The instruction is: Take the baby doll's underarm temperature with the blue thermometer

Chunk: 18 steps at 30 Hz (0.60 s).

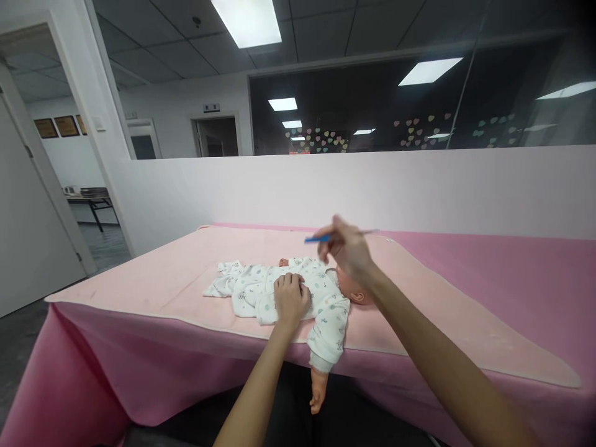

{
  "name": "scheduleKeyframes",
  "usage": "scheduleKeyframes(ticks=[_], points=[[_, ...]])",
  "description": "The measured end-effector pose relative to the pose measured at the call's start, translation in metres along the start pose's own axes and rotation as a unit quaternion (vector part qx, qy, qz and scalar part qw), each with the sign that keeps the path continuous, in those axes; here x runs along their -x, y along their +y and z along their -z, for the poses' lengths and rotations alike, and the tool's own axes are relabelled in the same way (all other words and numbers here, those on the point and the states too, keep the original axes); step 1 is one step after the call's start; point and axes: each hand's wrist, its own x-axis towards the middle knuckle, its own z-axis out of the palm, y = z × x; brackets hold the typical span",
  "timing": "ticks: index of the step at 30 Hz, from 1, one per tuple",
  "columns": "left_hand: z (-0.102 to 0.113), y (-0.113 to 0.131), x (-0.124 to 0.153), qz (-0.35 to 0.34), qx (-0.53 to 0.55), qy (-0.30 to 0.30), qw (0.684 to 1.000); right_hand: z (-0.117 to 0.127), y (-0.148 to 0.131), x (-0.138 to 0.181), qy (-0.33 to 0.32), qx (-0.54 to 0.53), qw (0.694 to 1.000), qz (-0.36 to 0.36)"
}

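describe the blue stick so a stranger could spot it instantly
Below the white wall, a doll lies on a peach cloth. Near its head, the right hand holds the stick. It is thin, and its blue end sets it apart from the white-clad doll and cloth.

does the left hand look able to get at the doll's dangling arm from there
Likely yes: the left hand rests on the doll, close to its dangling arm, and nothing visible stands between them.

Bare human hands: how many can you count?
2: the left hand on the white-clothed baby doll; the right hand, blurred, holding a slim blue stick near the doll's head.
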Motion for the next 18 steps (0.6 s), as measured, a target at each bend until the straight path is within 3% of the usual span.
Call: scheduleKeyframes(ticks=[3, 5, 9, 10, 13, 16, 18], points=[[0.000, 0.000, 0.000, 0.000, 0.012, 0.000, 1.000, -0.016, 0.011, 0.043, -0.034, 0.099, 0.993, 0.056], [0.001, -0.001, -0.001, -0.002, 0.022, 0.001, 1.000, -0.025, 0.023, 0.076, -0.030, 0.166, 0.984, 0.051], [0.002, 0.001, -0.001, -0.036, 0.035, 0.003, 0.999, -0.023, 0.055, 0.132, 0.087, 0.287, 0.951, -0.078], [0.002, 0.002, -0.001, -0.056, 0.041, 0.002, 0.998, -0.019, 0.062, 0.142, 0.082, 0.289, 0.948, -0.107], [0.004, 0.009, -0.001, -0.127, 0.055, -0.006, 0.990, -0.002, 0.073, 0.168, 0.009, 0.298, 0.941, -0.161], [0.002, 0.019, -0.003, -0.197, 0.048, -0.026, 0.979, 0.011, 0.072, 0.187, -0.066, 0.313, 0.933, -0.162], [-0.003, 0.025, -0.007, -0.198, 0.039, -0.023, 0.979, 0.018, 0.069, 0.196, -0.099, 0.309, 0.933, -0.153]])
